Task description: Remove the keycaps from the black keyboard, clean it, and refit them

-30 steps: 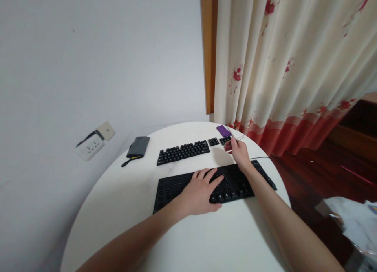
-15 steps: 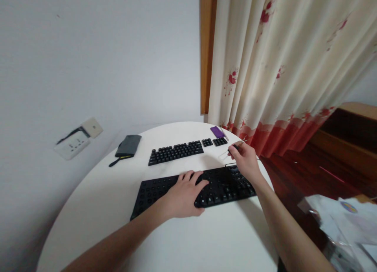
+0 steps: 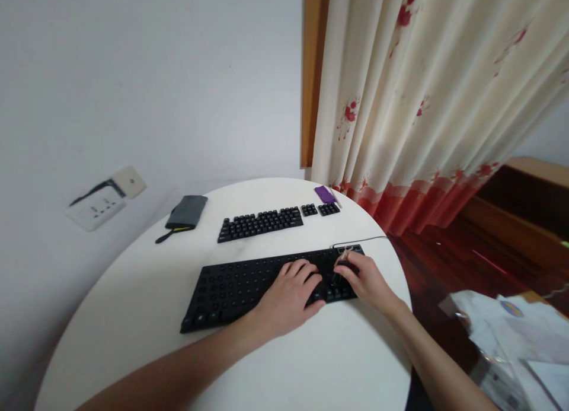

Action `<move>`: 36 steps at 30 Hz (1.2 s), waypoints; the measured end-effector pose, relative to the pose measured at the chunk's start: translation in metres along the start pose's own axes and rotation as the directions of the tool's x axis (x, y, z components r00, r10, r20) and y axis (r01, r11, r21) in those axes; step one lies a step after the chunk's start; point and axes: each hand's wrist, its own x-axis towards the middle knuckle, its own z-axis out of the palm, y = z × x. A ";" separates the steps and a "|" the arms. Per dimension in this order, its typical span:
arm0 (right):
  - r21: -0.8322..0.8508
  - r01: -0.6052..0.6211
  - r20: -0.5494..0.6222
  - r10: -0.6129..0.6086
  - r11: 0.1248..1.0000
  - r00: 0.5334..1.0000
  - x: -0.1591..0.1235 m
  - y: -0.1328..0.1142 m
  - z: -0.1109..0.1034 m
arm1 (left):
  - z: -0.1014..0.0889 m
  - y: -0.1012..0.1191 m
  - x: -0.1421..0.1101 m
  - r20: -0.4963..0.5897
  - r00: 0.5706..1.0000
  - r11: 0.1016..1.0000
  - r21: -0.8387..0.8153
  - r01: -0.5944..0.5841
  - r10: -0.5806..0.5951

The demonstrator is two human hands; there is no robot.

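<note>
As left hand point(image 3: 288, 298) splays, right hand point(image 3: 368, 279) pinches tool point(image 3: 348, 263)

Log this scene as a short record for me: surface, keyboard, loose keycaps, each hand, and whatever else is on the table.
Surface: white table, rounded edge
Keyboard: black keyboard, left part stripped of most caps
Loose keycaps: black keycaps in rows beyond the keyboard, with two smaller groups to their right
Left hand: resting on the keyboard, fingers spread
Right hand: gripping a small wire tool, partly hidden, over the keyboard's right part
Also on table: grey pouch, purple item
</note>
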 end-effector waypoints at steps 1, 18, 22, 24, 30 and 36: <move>0.003 -0.006 0.019 0.006 1.000 1.000 0.000 0.000 0.000 | 0.000 0.000 -0.001 0.002 1.000 1.000 0.007 -0.001 0.001; 0.005 -0.221 -0.062 0.220 0.975 0.973 0.000 0.009 0.014 | -0.001 0.002 0.000 -0.004 1.000 1.000 0.004 0.003 -0.003; 0.164 -0.271 -0.101 0.289 0.949 0.952 0.001 0.011 0.014 | 0.000 -0.001 0.000 -0.022 1.000 0.997 -0.073 0.014 -0.016; 0.226 -0.254 -0.127 0.287 0.940 0.949 0.000 0.009 0.014 | -0.001 -0.004 0.003 -0.050 0.997 0.986 -0.164 0.041 -0.049; 0.256 -0.138 -0.178 0.187 0.957 0.966 -0.001 -0.012 0.022 | -0.002 -0.012 0.021 -0.178 0.974 0.896 -0.441 0.047 -0.139; 0.005 -0.001 -0.242 0.002 1.000 0.970 -0.002 -0.021 0.034 | 0.008 -0.015 0.022 -0.218 0.955 0.819 -0.573 0.041 -0.201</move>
